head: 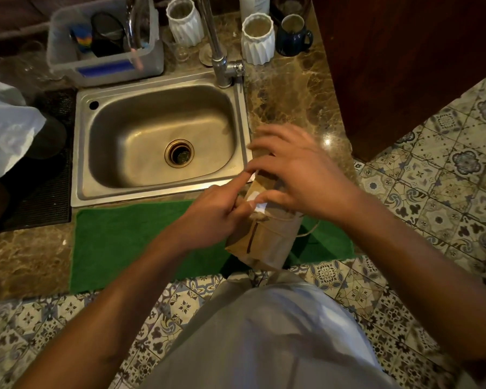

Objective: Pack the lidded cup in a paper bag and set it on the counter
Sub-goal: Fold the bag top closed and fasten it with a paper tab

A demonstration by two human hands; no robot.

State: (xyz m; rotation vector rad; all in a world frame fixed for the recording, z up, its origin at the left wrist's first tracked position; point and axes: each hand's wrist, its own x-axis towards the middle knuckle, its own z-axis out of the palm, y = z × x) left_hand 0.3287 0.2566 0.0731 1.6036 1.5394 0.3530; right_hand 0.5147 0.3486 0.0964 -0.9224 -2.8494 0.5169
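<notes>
A brown paper bag [264,242] with twine handles stands on the green cloth [141,240] at the counter's front edge, right of the sink. Its top is folded over, with a small white sticker or slip at the fold. My left hand [216,214] pinches the bag's top edge, index finger stretched toward the fold. My right hand [295,175] lies over the top of the bag, fingers spread and curled around it. The lidded cup is hidden; I cannot see inside the bag.
A steel sink [101,192] with a tap [222,63] fills the middle. Behind it stand a plastic tub [68,51], two white ribbed vases [257,40] and a dark mug [292,35]. A white plastic bag [3,124] lies left. A wooden cabinet [404,66] rises at right.
</notes>
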